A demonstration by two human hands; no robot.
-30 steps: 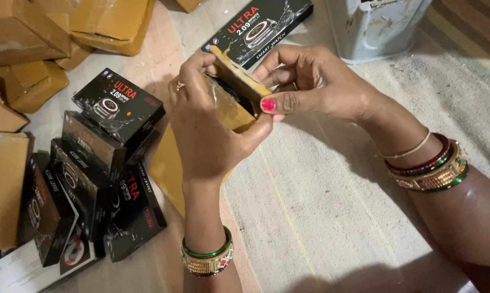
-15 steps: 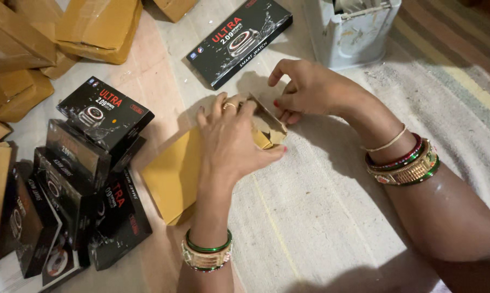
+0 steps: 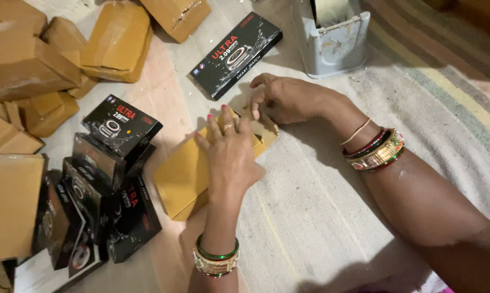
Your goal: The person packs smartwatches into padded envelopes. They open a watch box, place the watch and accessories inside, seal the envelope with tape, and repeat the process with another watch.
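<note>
Brown-taped parcel lies under the flat, spread left hand; right hand pinches its end.

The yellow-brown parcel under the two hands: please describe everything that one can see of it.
The yellow-brown parcel is a flat, box-shaped package wrapped in smooth tan paper or tape. It lies flat on the pale woven mat, beside a pile of black product boxes. The left hand presses down on its top, palm flat and fingers spread. The right hand works with its fingertips at the far end, where the wrapping looks folded and not yet fully closed. Its near corner is free.
</note>
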